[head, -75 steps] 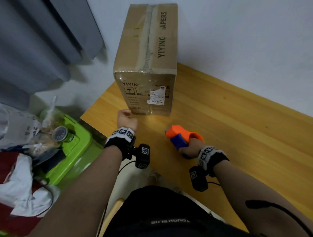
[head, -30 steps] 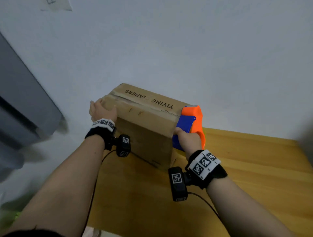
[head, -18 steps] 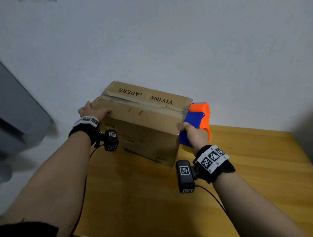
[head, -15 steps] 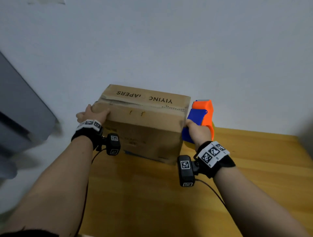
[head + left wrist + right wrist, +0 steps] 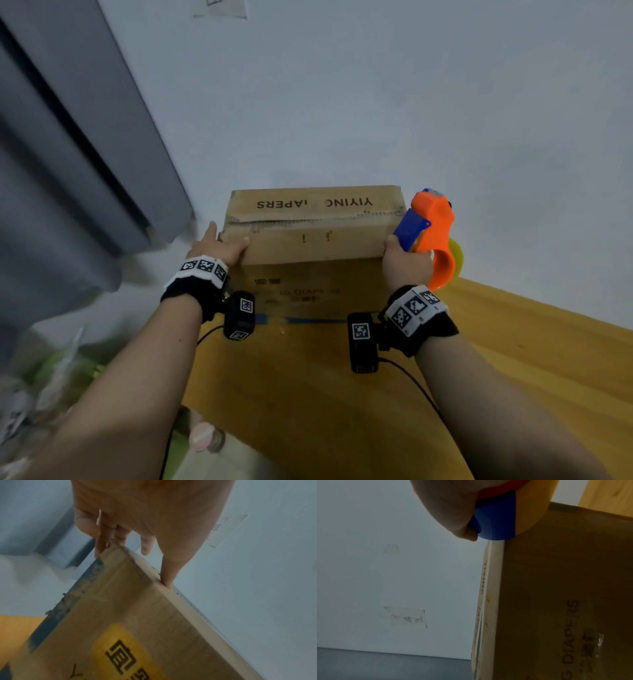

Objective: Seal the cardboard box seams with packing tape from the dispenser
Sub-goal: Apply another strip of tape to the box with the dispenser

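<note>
A brown cardboard box (image 5: 308, 240) stands on the wooden table (image 5: 513, 359), its long side towards me and a rough seam running across its top. My left hand (image 5: 222, 243) rests on the box's top left corner; in the left wrist view its straight fingers (image 5: 102, 543) lie along the side and the thumb presses the edge of the box (image 5: 137, 615). My right hand (image 5: 402, 262) grips the orange and blue tape dispenser (image 5: 431, 229), held at the box's top right edge. The right wrist view has its blue part (image 5: 496, 520) and yellow roll touching the box (image 5: 565, 588).
A white wall stands right behind the box, with a paper label (image 5: 406, 616) taped to it. A grey panel (image 5: 68, 171) fills the left. The table's left edge runs near my left forearm; blurred green clutter (image 5: 51, 377) lies below it. Bare table stretches to the right.
The box has been turned from end-on to long side facing me. My left hand moved to its top left corner, and my right hand lifted the dispenser from the table to the top right edge.
</note>
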